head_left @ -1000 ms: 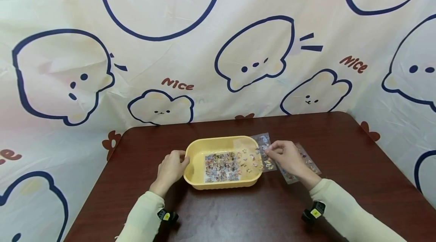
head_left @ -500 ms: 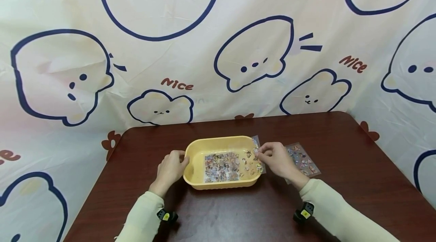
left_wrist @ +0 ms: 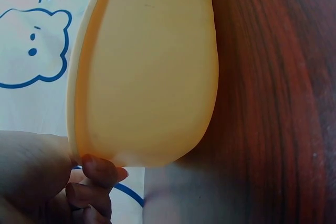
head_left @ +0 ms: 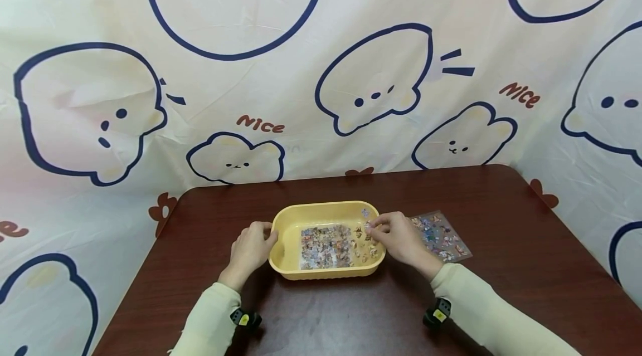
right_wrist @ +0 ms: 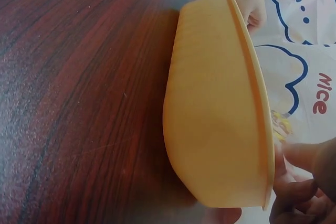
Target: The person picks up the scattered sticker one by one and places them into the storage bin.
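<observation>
A yellow plastic tray [head_left: 321,213] stands on the table, and my left hand [head_left: 251,247] grips its left rim, thumb inside. In the left wrist view, that hand's curled fingers [left_wrist: 100,171] hold the rim from outside. Flat on the tray floor lies a clear bag of jigsaw pieces [head_left: 326,246]. My right hand [head_left: 399,238] pinches a second clear bag of jigsaw pieces [head_left: 365,245] over the tray's right end. The right wrist view shows a small part of that bag [right_wrist: 282,125] beyond the rim; the tray wall hides the rest.
A third clear bag of jigsaw pieces [head_left: 444,236] lies on the dark wooden table [head_left: 321,317], right of the tray and partly behind the right hand. A cartoon-printed cloth [head_left: 301,94] hangs around the back and sides of the table.
My right hand has moved left, carrying its bag from beside the tray's right rim to inside the tray. More of the bag on the table shows. The left hand stays on the rim.
</observation>
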Action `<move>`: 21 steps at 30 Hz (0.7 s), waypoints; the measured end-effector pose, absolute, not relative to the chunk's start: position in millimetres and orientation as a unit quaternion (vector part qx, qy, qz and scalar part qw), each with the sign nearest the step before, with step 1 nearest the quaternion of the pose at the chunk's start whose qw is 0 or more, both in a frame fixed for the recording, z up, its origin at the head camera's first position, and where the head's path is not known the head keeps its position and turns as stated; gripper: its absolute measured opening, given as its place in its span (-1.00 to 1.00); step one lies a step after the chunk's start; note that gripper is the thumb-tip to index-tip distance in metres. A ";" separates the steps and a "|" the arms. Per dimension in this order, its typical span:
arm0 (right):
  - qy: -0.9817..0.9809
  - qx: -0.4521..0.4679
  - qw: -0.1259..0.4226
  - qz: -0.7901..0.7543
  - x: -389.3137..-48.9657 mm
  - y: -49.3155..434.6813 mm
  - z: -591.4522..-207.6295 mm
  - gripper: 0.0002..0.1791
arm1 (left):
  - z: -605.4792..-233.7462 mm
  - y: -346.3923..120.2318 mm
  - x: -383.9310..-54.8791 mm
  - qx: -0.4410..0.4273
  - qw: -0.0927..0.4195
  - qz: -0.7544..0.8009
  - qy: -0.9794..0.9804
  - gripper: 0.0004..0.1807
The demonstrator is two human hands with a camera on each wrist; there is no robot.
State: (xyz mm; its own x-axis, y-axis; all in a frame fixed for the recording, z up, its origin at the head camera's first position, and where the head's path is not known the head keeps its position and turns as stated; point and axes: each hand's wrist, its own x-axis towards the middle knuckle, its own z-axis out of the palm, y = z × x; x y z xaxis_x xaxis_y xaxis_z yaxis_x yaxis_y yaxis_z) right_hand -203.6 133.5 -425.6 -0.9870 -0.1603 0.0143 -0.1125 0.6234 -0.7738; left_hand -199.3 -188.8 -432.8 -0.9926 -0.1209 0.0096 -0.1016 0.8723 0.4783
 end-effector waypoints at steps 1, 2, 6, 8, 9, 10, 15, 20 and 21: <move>0.901 -0.081 0.028 -0.426 -203.8 132.9 -425.9 -0.80 | -432.8 -188.8 -199.3 0.058 0.018 -0.246 -0.967 -0.61; 0.901 -0.087 0.029 -0.423 -203.8 132.8 -426.4 -0.79 | -432.8 -188.9 -199.2 0.059 0.017 -0.247 -0.967 -0.61; 0.904 -0.098 0.035 -0.414 -204.4 131.5 -427.5 -0.72 | -432.8 -188.8 -199.1 0.060 0.013 -0.247 -0.967 -0.61; 0.910 -0.101 0.032 -0.401 -204.0 130.8 -426.6 -0.70 | -433.1 -188.9 -199.0 0.061 0.012 -0.248 -0.967 -0.62; 0.913 -0.101 0.031 -0.394 -203.7 130.2 -425.6 -0.70 | -433.1 -188.9 -198.9 0.061 0.012 -0.248 -0.967 -0.62; 0.918 -0.103 0.028 -0.383 -203.3 129.7 -424.6 -0.69 | -433.1 -188.8 -198.9 0.062 0.013 -0.248 -0.967 -0.62; 0.935 -0.111 0.019 -0.338 -201.2 127.7 -419.2 -0.65 | -433.0 -188.6 -198.9 0.063 0.017 -0.247 -0.967 -0.63; 0.944 -0.108 0.006 -0.313 -201.5 127.6 -418.2 -0.64 | -432.9 -188.3 -199.3 0.061 0.017 -0.249 -0.967 -0.63; 0.945 -0.108 0.001 -0.309 -201.8 127.7 -418.3 -0.64 | -432.8 -188.2 -199.1 0.061 0.017 -0.249 -0.967 -0.63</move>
